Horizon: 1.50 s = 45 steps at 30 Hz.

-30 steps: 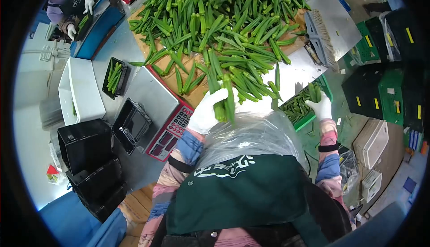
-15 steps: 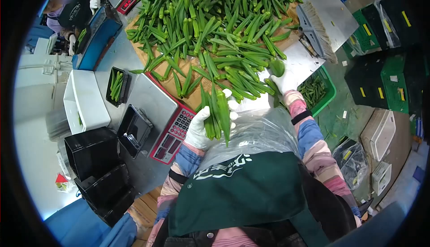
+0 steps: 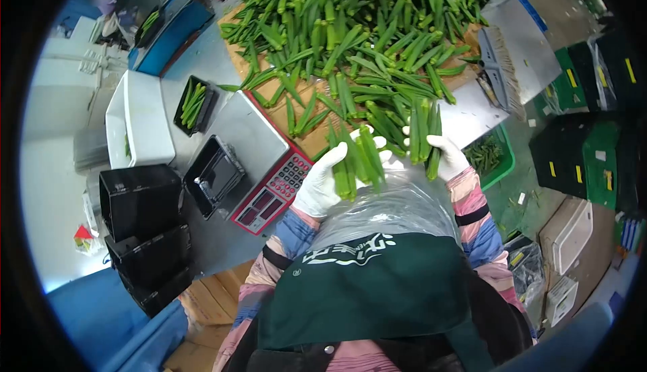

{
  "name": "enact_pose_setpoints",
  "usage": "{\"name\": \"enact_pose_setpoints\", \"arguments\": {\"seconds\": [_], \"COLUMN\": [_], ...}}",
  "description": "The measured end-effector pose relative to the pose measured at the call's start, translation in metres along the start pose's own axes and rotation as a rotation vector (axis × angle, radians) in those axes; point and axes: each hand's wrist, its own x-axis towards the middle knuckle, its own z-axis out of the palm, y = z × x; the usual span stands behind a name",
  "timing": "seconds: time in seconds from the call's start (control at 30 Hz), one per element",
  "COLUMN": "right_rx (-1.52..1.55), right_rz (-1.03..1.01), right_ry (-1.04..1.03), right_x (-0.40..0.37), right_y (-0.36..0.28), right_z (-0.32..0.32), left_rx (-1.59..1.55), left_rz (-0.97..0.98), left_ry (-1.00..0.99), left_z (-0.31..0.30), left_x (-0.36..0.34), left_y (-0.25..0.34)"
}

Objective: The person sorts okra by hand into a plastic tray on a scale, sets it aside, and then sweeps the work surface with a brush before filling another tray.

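My left hand (image 3: 318,189), in a white glove, is closed around a bunch of okra pods (image 3: 355,164) held upright in front of the apron. Close by on the right, my gloved right hand (image 3: 451,161) grips a second small bunch of okra (image 3: 423,136). Beyond both hands a large heap of okra (image 3: 371,35) covers the brown board on the table. To the left of my left hand is a red and silver scale (image 3: 266,176), with a bare black plastic tray (image 3: 214,178) on its plate.
A small black tray (image 3: 193,106) holding okra stands behind the scale. White bin (image 3: 148,126) and stacked black containers (image 3: 141,203) are at left. A brush (image 3: 500,72) lies at the table's right edge, above a green basket (image 3: 510,160). Dark crates (image 3: 559,149) stand farther right.
My right hand has come in from the right edge of the heap toward my left hand and now holds several pods upright. My left hand keeps its bunch. The view has shifted slightly.
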Motion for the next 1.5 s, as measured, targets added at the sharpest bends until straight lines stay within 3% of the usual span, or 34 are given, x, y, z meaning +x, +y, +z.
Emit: {"name": "enact_pose_setpoints", "arguments": {"seconds": [0.1, 0.13, 0.17, 0.2, 0.23, 0.27, 0.43, 0.47, 0.53, 0.6, 0.63, 0.7, 0.77, 0.8, 0.87, 0.93, 1.0, 1.17, 1.5], "right_rx": [-0.201, -0.324, -0.372, -0.816, -0.556, -0.297, -0.263, -0.236, -0.356, -0.26, -0.392, -0.554, -0.336, -0.362, -0.429, -0.42, -0.426, -0.419, -0.441], "right_rz": [0.097, 0.074, 0.018, -0.219, -0.106, 0.017, 0.003, 0.006, -0.066, 0.054, 0.068, -0.125, 0.153, 0.289, 0.562, 0.604, 0.654, 0.592, 0.52], "right_ry": [-0.005, 0.03, 0.075, -0.042, 0.023, 0.081, 0.012, 0.088, -0.097, -0.147, -0.238, -0.13, -0.287, -0.312, -0.371, -0.286, -0.269, -0.278, -0.232], "right_x": [0.025, 0.032, 0.037, 0.046, 0.05, 0.054, 0.084, 0.091, 0.107, 0.126, 0.127, 0.144, 0.186, 0.184, 0.18, 0.175, 0.182, 0.177, 0.172], "right_y": [0.026, 0.04, 0.052, 0.075, 0.08, 0.088, 0.134, 0.148, 0.165, 0.201, 0.198, 0.232, 0.296, 0.288, 0.27, 0.254, 0.25, 0.252, 0.248], "right_z": [0.031, 0.044, 0.058, 0.043, 0.075, 0.112, 0.209, 0.235, 0.272, 0.304, 0.319, 0.342, 0.326, 0.322, 0.316, 0.307, 0.298, 0.287, 0.285], "left_rx": [-0.085, 0.057, 0.185, 0.313, 0.621, 0.803, 1.024, 1.076, 1.257, 1.495, 1.572, 1.435, 1.787, 1.877, 2.095, 2.213, 2.258, 2.348, 2.274], "left_rz": [0.058, 0.085, 0.139, 0.196, 0.373, 0.407, 0.631, 0.654, 0.605, 0.573, 0.575, 0.566, 0.513, 0.53, 0.475, 0.368, 0.475, 0.551, 0.511], "left_ry": [0.058, 0.095, 0.154, 0.218, 0.286, 0.47, 0.587, 0.582, 0.712, 0.739, 0.766, 0.632, 0.681, 0.701, 0.84, 0.977, 1.046, 0.941, 0.876], "left_z": [0.004, -0.003, -0.006, -0.005, -0.008, -0.008, -0.009, -0.013, -0.013, -0.018, -0.041, -0.048, -0.052, -0.118, -0.14, -0.1, -0.117, -0.126, -0.118], "left_x": [-0.001, -0.003, -0.004, -0.005, -0.009, -0.018, -0.074, -0.089, -0.126, -0.159, -0.171, -0.189, -0.204, -0.207, -0.209, -0.202, -0.197, -0.197, -0.196], "left_y": [0.004, 0.008, 0.007, 0.008, 0.009, 0.01, 0.073, 0.092, 0.128, 0.159, 0.174, 0.198, 0.209, 0.215, 0.195, 0.176, 0.165, 0.162, 0.169]}}
